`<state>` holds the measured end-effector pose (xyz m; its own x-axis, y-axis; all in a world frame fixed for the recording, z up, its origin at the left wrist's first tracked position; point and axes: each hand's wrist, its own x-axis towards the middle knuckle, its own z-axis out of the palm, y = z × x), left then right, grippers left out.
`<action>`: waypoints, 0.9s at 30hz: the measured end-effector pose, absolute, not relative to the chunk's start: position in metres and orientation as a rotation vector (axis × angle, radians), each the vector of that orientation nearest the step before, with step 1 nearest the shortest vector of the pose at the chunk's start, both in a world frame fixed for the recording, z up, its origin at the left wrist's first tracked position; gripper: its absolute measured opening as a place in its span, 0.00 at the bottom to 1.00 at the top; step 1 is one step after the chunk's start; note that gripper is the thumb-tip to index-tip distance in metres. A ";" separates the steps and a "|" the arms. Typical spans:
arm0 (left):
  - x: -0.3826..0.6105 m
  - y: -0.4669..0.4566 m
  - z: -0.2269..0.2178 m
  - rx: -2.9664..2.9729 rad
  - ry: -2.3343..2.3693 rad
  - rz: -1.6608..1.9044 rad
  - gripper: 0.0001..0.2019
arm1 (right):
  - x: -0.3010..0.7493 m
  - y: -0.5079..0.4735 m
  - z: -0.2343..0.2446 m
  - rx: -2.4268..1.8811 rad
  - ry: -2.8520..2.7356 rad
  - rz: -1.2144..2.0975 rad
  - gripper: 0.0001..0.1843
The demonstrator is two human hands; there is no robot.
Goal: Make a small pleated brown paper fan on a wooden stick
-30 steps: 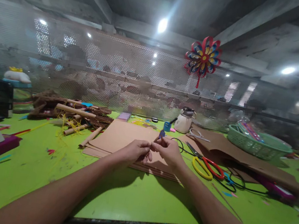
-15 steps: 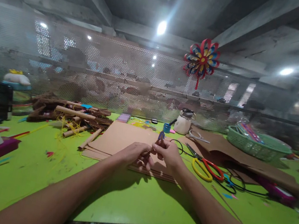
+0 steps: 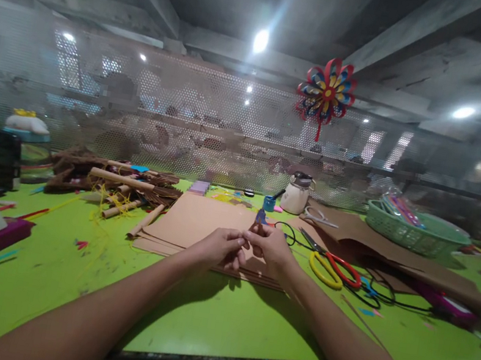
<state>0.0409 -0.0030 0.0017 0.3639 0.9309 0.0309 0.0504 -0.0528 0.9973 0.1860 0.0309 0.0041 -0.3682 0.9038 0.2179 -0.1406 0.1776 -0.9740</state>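
Over a stack of brown cardboard sheets (image 3: pixel 196 219), my two hands meet at the fingertips. My right hand (image 3: pixel 272 249) is closed in a pinch around a small dark brown piece with a blue-purple tip (image 3: pixel 261 216), which stands up above the fingers. Thumb and forefinger of my left hand (image 3: pixel 226 249) are pressed together right beside the right fingertips, its other fingers curled below. Whatever lies between the left fingertips is too small to make out. Scissors with one yellow and one red handle (image 3: pixel 326 269) lie to the right of my right hand.
Brown paper rolls and yellow strands (image 3: pixel 122 190) are heaped at the left. Behind the hands stand a blue pot (image 3: pixel 268 203) and a white jug (image 3: pixel 296 197). A green basket (image 3: pixel 417 236) sits at the right beside brown paper (image 3: pixel 363 245). A purple power strip (image 3: pixel 1 240) lies left.
The left fingers have shifted slightly and curl closer together near the right fingertips. The right hand still pinches the small brown and blue piece in nearly the same place.
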 end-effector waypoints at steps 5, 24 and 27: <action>0.045 -0.005 0.004 1.523 0.973 0.944 0.12 | 0.187 0.032 0.005 -0.708 -1.380 1.452 0.17; 0.045 -0.007 0.001 1.357 0.998 0.901 0.14 | 0.194 0.043 0.003 -0.749 -1.393 1.281 0.17; 0.045 -0.003 -0.004 1.336 0.972 0.911 0.15 | 0.191 0.043 0.001 -0.798 -1.380 1.204 0.18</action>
